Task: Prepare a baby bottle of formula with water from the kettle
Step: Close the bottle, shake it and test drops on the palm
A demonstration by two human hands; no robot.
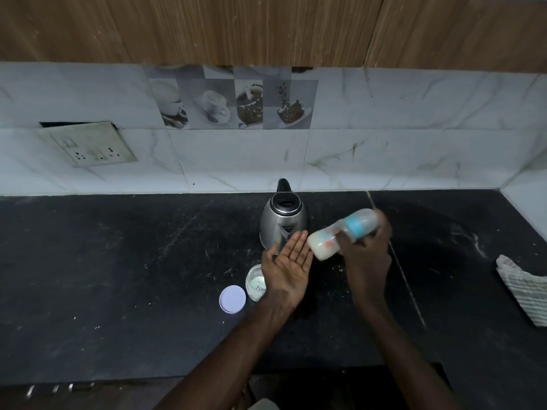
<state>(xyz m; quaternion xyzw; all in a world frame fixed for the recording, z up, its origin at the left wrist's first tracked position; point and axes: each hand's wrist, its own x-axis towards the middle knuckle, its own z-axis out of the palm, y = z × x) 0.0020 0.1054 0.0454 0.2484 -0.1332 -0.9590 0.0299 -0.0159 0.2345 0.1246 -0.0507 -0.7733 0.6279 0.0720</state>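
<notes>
A bottle (343, 232) of milky formula (blurred) lies nearly level above the counter (118, 276), base toward the left hand (288, 261), capped end up-right. The right hand (365, 247) clasps its middle; the left waits flat, palm up. Behind stands the kettle (282, 223); nearer, a jar (255, 283) and its lid (232, 299).
</notes>
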